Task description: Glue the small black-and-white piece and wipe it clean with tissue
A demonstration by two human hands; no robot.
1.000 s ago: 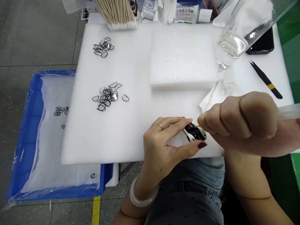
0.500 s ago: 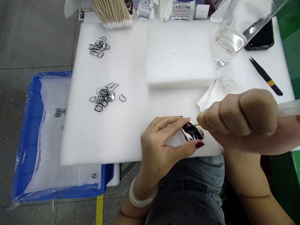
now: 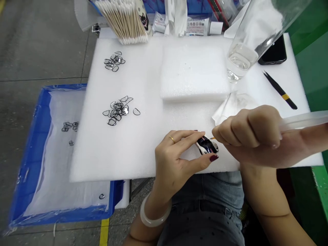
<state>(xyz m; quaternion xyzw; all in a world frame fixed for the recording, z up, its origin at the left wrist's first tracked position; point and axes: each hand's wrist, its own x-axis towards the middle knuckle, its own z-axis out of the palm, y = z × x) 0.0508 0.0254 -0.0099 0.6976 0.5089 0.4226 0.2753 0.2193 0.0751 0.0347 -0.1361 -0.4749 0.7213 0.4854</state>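
Toy car (image 3: 207, 146) between hands, on foam sheet (image 3: 143, 143)

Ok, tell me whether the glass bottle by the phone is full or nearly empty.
Nearly empty. The glass bottle leans tilted, with clear liquid pooled only in its bottom end; the rest looks empty.

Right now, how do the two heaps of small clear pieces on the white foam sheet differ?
The far heap is smaller and tighter, up by the cotton swabs. The near heap is bigger and looser, with one piece lying apart on its right, closer to the left hand. Both hold clear, dark-rimmed pieces.
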